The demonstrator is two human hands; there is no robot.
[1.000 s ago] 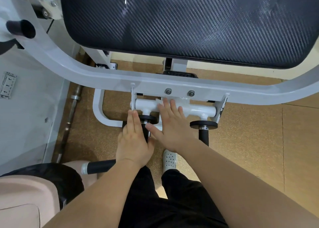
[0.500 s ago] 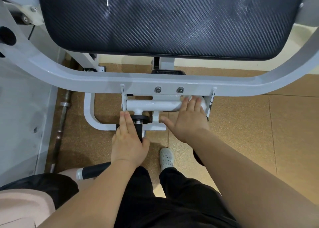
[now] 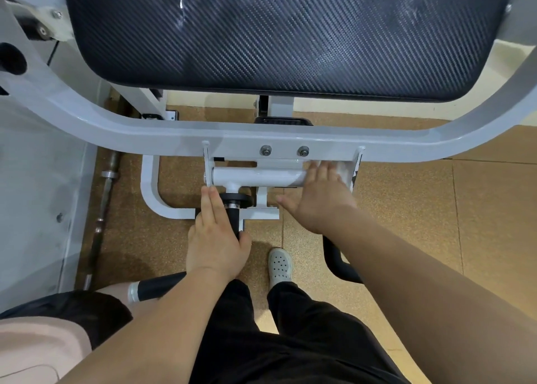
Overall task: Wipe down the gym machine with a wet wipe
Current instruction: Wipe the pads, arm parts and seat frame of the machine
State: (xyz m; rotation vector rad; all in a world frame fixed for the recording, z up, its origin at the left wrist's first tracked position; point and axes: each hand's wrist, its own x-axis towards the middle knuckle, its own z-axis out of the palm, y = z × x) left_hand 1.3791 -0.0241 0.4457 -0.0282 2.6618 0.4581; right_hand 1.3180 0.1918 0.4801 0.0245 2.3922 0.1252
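While right hand [image 3: 316, 202] presses wet wipe [image 3: 343, 167] flat-fingered on pivot tube [image 3: 255, 177], left hand [image 3: 216, 238] flat on handle grip [image 3: 234, 215], frame [image 3: 174, 135] & pad [image 3: 290, 34] prob. outstanding.

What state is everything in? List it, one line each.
right hand: flat, fingers straight, pressing the white tube's right end
left hand: fingers straight, resting along the black handle
wet wipe: mostly hidden under the right hand
black pad: surface split near its upper left
barbell: lying on the floor
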